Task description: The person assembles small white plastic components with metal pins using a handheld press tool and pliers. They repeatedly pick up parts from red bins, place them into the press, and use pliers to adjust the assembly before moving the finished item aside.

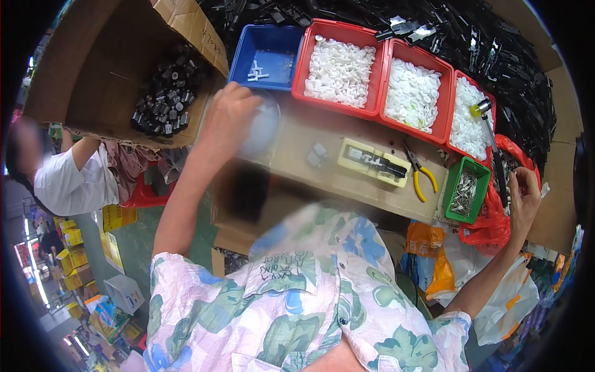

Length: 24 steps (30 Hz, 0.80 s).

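My left hand (230, 121), smeared by motion, hovers over the left end of the table, just in front of a blue bin (265, 53) with a few white pieces. Beside it is a blurred, round, translucent dish (263, 127). On the far right, my right hand (525, 197) has its fingers curled together near a red plastic bag (489, 224); what they hold, if anything, I cannot make out. A yellow-headed hammer (485, 118) lies close by, its dark handle running toward that hand. Mid-table, a cream block (350, 150) carries a black part (387, 166).
Yellow-handled pliers (418, 177) lie beside a green bin (463, 191) of small metal pieces. Red bins (380, 80) of white plastic parts line the back, before heaped black parts (520, 80). A cardboard box (93, 80) holds black parts; a person (74, 173) is at left.
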Each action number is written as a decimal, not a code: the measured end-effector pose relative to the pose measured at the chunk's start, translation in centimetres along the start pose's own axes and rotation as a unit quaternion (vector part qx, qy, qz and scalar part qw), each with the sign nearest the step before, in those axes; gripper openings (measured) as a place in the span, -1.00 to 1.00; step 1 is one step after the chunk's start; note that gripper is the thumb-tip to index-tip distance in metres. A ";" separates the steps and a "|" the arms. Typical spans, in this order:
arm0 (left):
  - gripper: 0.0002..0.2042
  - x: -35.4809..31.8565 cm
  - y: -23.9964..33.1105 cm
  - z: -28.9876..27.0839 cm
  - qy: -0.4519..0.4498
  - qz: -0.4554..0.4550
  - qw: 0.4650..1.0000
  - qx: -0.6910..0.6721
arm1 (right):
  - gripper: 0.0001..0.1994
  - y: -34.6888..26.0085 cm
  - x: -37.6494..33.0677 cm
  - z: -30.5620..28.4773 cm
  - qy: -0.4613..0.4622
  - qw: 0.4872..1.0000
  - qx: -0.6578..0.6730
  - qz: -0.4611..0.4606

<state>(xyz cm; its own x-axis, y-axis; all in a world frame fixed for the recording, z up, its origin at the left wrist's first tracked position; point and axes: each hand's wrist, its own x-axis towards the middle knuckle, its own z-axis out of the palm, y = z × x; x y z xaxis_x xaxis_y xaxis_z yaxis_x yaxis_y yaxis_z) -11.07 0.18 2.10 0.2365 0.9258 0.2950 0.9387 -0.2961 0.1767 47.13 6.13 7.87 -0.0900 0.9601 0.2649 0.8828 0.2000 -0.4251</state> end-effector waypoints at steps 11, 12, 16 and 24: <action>-0.80 0.5 8.3 -0.1 0.040 -0.198 0.869 -0.451 | -0.85 -14.0 -4.4 10.2 0.010 0.849 0.525 0.063; -0.79 0.4 9.3 0.4 0.035 -0.224 0.829 -0.511 | -0.85 -15.1 -4.6 11.5 -0.010 0.810 0.580 0.082; -0.76 0.9 12.0 2.2 0.027 -0.232 0.752 -0.617 | -0.87 -18.3 -5.4 14.8 0.013 0.729 0.672 0.127; -0.78 1.1 13.4 3.6 0.034 -0.166 0.800 -0.575 | -0.89 -18.3 -6.1 15.6 0.009 0.729 0.672 0.131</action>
<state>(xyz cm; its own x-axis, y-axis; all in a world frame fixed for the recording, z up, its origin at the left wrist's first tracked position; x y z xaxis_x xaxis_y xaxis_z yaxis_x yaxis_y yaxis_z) 2.65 -1.91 1.46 -0.0288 0.9950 0.0956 0.0863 -0.0928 0.9919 24.37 -0.28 0.52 0.0178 0.9994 0.0288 -0.3803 0.0334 -0.9243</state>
